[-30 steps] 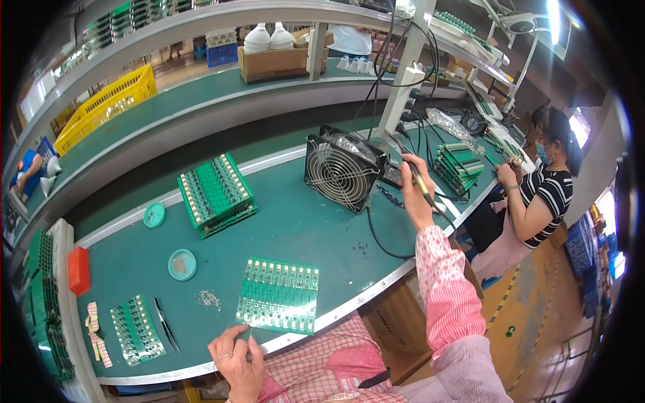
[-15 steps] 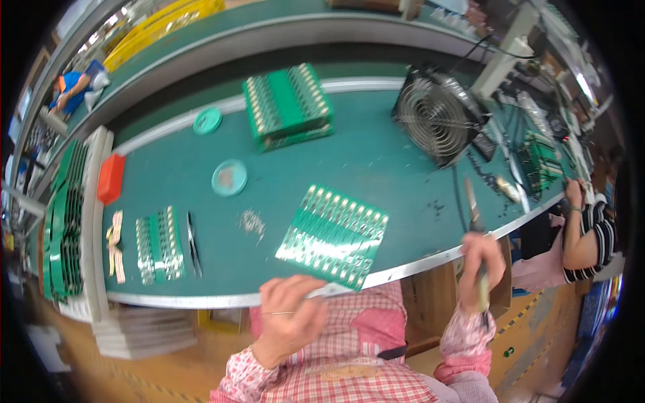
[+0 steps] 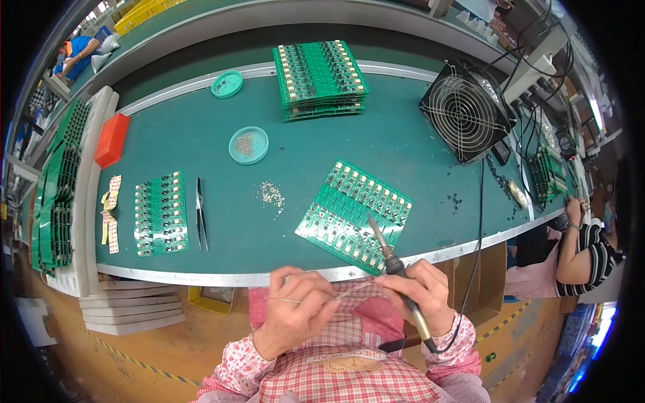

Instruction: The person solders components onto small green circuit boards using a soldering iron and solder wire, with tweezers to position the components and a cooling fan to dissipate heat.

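My right hand [image 3: 424,295] is closed around a soldering iron [image 3: 396,266], whose metal tip points up and left over a green circuit board panel [image 3: 336,232]. The panel lies tilted at the bench's front edge. A thin, pale strand that looks like solder wire [image 3: 355,289] stretches between my two hands. My left hand [image 3: 295,309] pinches its left end, and the right fingertips are at the other end. Left of the panel lies a scatter of tiny pale parts [image 3: 271,195].
A stack of panels [image 3: 321,80] and a black fan [image 3: 465,111] stand at the back. Two round teal dishes [image 3: 248,159], tweezers [image 3: 199,215], a smaller board [image 3: 161,215] and a red box [image 3: 111,140] lie leftward. A co-worker's arm [image 3: 568,248] shows at far right.
My right hand has moved left with the soldering iron, its tip swinging over the panel and its fingers nearing my left hand. The head view has shifted.
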Demonstrator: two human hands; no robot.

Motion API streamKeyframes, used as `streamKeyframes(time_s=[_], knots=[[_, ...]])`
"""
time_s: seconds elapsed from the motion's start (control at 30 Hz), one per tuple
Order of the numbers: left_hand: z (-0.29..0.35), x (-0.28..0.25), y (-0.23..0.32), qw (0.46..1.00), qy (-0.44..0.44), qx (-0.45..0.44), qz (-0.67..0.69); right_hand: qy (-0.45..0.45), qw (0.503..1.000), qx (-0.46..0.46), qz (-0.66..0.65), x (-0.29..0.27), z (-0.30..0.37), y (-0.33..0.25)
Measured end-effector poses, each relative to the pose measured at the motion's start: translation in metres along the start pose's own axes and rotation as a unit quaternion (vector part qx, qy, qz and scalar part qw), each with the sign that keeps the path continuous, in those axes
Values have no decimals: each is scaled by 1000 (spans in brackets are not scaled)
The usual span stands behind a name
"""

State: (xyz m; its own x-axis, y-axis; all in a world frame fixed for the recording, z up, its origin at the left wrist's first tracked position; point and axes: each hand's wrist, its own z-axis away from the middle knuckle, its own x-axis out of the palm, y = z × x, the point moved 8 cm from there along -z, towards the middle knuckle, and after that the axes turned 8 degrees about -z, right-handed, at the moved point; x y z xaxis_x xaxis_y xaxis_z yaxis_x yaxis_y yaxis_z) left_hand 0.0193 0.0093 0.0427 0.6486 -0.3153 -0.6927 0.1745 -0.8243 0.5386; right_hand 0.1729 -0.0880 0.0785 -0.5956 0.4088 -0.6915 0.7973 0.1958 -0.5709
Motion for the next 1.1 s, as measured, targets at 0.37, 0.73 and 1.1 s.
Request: streamKeyframes(time_s=[0.37,0.73,1.1], knots=[[-14,2,-12,997,66,-41,-24,133,988,7,-84,0,2,-11],[-17,4,-20,993,75,-82,-27,118,989,-34,-85,14,-11,-20],[-17,4,-19,994,69,-77,-38,118,990,-6,-75,22,-15,-18]])
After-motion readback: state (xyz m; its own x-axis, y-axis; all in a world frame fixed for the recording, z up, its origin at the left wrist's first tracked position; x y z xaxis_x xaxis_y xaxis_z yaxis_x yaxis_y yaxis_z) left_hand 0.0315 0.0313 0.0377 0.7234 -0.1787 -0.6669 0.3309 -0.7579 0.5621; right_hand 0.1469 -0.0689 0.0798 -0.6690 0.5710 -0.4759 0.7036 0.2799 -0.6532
